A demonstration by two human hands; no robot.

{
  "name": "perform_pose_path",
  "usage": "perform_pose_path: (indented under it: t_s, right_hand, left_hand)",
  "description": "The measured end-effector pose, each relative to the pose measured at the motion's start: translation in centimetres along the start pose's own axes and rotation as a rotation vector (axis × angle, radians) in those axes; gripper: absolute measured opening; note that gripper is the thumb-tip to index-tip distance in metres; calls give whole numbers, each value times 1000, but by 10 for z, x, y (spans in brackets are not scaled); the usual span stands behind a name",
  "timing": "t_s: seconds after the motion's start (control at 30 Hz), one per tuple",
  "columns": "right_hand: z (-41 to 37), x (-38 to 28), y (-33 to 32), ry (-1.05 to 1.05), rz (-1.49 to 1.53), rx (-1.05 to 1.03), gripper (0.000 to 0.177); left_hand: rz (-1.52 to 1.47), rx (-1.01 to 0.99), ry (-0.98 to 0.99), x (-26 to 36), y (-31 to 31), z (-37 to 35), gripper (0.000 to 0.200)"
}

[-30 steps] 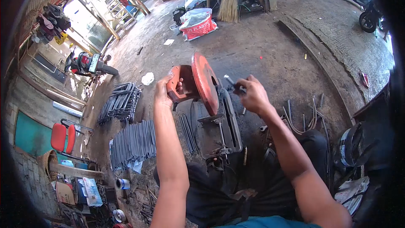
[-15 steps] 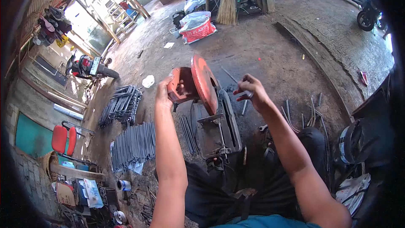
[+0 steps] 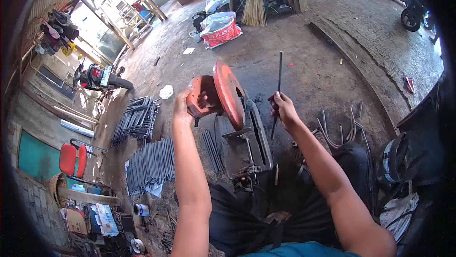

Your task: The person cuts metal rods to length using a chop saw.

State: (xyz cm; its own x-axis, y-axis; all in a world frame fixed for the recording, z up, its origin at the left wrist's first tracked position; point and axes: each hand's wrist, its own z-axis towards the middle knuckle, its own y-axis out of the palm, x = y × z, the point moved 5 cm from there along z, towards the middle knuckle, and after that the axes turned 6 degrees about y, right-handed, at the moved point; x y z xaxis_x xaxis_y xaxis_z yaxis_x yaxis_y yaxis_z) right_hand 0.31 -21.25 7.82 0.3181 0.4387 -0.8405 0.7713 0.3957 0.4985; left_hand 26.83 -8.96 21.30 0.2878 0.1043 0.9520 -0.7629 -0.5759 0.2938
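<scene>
My left hand (image 3: pixel 182 106) is wrapped round the handle of an orange chop saw (image 3: pixel 230 96), its fingers showing through the handle opening. Below the round guard lies the saw's dark metal base (image 3: pixel 228 155), with a screw clamp (image 3: pixel 251 152) on it. To the right of the saw, my right hand (image 3: pixel 285 109) is closed round a thin dark metal rod (image 3: pixel 280 69). The rod stands nearly upright, its upper part above the fist and a shorter end below it. It is apart from the saw.
Straight metal rods (image 3: pixel 151 165) lie in a row on the floor at left, with bent tubes (image 3: pixel 137 120) piled behind them. More bent tubes (image 3: pixel 351 126) lie by my right knee. A red and white bag (image 3: pixel 221 31) and a broom (image 3: pixel 254 5) stand further back.
In my right hand the rod has swung from pointing away to nearly upright, and the wrist has turned. My left hand and the saw have stayed in place.
</scene>
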Motion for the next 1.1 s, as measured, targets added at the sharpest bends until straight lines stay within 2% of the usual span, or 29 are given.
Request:
perform_pose_path:
  t_s: [0.1,0.13,0.2,0.3,0.33,0.4,0.43,0.47,0.53,0.57,0.67,0.7,0.73,0.8,0.83,0.87,0.93,0.97,1.0,1.03,1.07,1.1]
  right_hand:
    - [-8,-2,5,29,75,-17,32]
    - [-10,-4,8,34,149,-23,31]
    - [-7,2,6,39,114,-10,32]
    - [-3,18,4,203,87,8,38]
    - [-2,27,1,210,88,10,38]
    - [2,50,-3,264,-61,-13,38]
    - [3,57,-6,249,-230,88,38]
    - [5,67,-7,256,-228,90,38]
    - [8,77,-7,3,-641,198,36]
    - [9,86,-10,9,-638,197,36]
    - [8,90,-2,-138,-1050,156,33]
    - [5,89,0,-33,-997,142,34]
    - [6,95,0,-26,-995,137,34]
    - [9,111,-1,146,-952,150,35]
    - [10,116,-1,249,-907,167,36]
    - [12,118,0,252,-903,169,36]
    - [13,122,3,205,-872,136,39]
    - [17,117,4,205,-869,135,39]
    - [19,113,8,294,-872,62,39]
    - [18,116,12,387,-873,-13,39]
    - [19,120,15,393,-874,-17,39]
    - [22,127,19,428,-839,-52,38]
  left_hand:
    - [51,-23,-69,-1,-7,6,41]
    - [53,-21,-70,0,-5,3,41]
    - [2,-20,-27,0,3,-2,42]
    - [42,-57,-73,-12,-27,22,43]
    - [43,-53,-79,-8,-13,12,43]
    - [-11,25,-3,2,8,-5,44]
    - [31,2,-26,2,4,-3,46]
    - [33,5,-32,1,-2,3,46]
    - [52,-17,-35,2,0,6,47]
    - [26,34,-51,-1,-2,2,47]
    - [52,-41,-22,-4,-13,13,47]
    - [54,-39,-26,-4,-9,11,47]
    - [60,12,-9,0,-2,4,48]
    - [71,70,7,-9,-10,2,50]
    - [120,361,258,-16,-42,5,52]
    - [168,645,510,-18,-62,-5,54]
    - [293,910,825,-50,-52,-64,54]
    - [228,960,589,-94,-54,-85,50]
    - [270,937,218,-153,-49,-105,44]
    - [244,667,131,-220,-44,-112,40]
    - [147,500,-298,-259,-9,-133,45]
    - [-283,365,-521,-306,13,-146,51]
